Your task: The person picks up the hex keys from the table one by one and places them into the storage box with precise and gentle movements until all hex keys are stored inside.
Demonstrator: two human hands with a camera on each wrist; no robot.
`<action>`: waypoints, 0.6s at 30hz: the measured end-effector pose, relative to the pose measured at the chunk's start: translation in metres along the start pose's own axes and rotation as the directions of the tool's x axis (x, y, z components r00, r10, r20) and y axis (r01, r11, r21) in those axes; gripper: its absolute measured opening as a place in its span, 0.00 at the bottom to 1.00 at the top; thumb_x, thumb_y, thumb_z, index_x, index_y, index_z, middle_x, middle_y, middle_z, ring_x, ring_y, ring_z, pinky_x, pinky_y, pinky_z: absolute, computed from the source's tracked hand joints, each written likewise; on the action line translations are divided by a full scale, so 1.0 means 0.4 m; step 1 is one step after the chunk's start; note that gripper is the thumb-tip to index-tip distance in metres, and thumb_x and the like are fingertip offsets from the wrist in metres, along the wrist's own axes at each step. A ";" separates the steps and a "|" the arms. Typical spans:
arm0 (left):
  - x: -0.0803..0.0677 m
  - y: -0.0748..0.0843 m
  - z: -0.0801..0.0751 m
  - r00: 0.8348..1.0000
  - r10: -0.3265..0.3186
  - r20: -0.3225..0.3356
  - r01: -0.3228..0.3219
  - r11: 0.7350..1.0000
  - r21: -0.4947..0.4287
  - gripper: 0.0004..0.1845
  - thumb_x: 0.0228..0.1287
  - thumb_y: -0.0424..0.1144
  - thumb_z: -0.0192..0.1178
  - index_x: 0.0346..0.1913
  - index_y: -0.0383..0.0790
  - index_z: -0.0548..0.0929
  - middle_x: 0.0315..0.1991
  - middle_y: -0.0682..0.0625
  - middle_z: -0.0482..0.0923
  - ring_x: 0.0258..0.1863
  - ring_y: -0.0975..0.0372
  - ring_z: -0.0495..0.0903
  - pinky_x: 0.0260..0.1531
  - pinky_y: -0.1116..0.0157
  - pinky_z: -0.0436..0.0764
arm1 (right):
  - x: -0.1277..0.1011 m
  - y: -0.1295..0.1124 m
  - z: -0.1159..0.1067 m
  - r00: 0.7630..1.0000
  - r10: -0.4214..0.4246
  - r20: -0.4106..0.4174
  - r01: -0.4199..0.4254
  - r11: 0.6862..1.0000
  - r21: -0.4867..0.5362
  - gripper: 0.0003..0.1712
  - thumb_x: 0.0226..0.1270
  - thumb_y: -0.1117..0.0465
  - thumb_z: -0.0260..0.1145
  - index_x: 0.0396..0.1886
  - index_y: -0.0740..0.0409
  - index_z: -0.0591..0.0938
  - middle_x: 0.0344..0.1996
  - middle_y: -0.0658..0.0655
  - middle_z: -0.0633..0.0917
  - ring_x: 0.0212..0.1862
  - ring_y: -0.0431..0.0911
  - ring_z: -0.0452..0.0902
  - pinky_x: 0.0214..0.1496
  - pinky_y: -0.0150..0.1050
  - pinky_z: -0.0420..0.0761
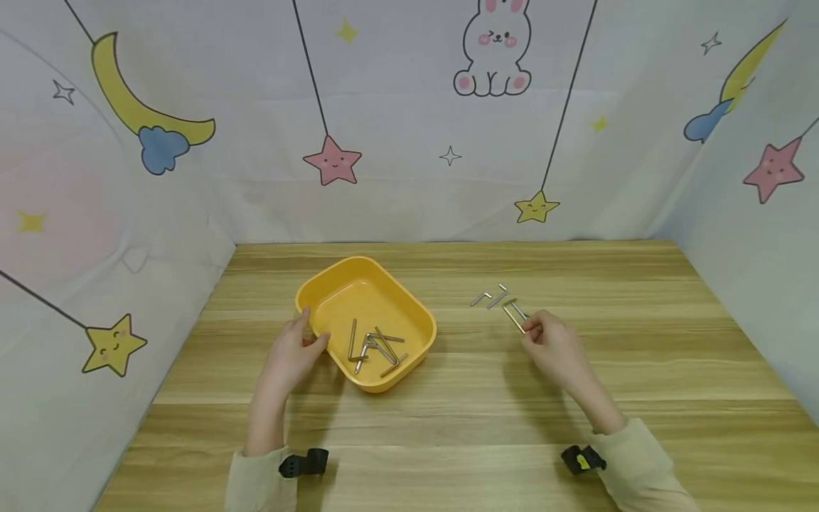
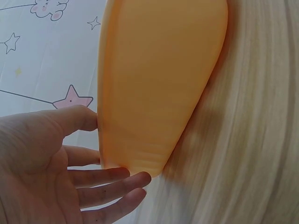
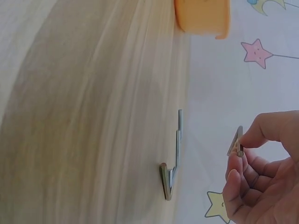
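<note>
Your right hand (image 1: 555,345) pinches a hex key (image 1: 515,316) just off the table (image 1: 576,427), long axis running away and left toward two loose keys (image 1: 489,296). Your left hand (image 1: 291,352), fingers relaxed, rests against the yellow tray's (image 1: 333,281) near-left rim; bare wood lies between tray and keys.

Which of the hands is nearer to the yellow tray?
Left. The left hand touches the yellow tray at its near-left rim; the right hand is apart, pinching a hex key.
</note>
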State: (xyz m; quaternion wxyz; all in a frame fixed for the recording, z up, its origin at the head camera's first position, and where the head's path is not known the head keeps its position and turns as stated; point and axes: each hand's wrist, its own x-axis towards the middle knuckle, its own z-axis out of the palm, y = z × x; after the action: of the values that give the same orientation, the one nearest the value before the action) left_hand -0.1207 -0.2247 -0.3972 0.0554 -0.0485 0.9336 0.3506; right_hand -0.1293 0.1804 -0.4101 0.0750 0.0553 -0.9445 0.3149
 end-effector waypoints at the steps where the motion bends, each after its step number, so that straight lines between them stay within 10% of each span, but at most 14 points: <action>1: 0.000 0.000 0.000 1.000 -0.001 0.000 0.001 1.000 -0.003 0.40 0.70 0.49 0.51 0.75 0.33 0.48 0.71 0.30 0.57 0.57 0.43 0.75 0.56 0.46 0.74 | 0.001 -0.003 0.002 1.000 -0.004 -0.003 0.004 1.000 0.001 0.08 0.54 0.68 0.59 0.35 0.64 0.80 0.27 0.57 0.81 0.28 0.43 0.74 0.29 0.31 0.72; 18: 0.000 -0.005 0.001 1.000 -0.001 0.002 0.001 1.000 0.003 0.40 0.71 0.49 0.51 0.75 0.33 0.48 0.70 0.30 0.57 0.57 0.44 0.75 0.56 0.46 0.74 | 0.022 -0.093 0.038 0.999 -0.050 0.003 0.050 0.998 0.036 0.08 0.52 0.66 0.59 0.34 0.60 0.79 0.26 0.54 0.80 0.29 0.42 0.74 0.32 0.33 0.72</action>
State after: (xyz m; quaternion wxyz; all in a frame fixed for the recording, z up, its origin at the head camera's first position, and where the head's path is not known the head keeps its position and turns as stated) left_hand -0.1206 -0.2261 -0.3987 0.0567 -0.0484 0.9341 0.3491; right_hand -0.1338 0.1411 -0.3986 0.0802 0.0811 -0.9372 0.3295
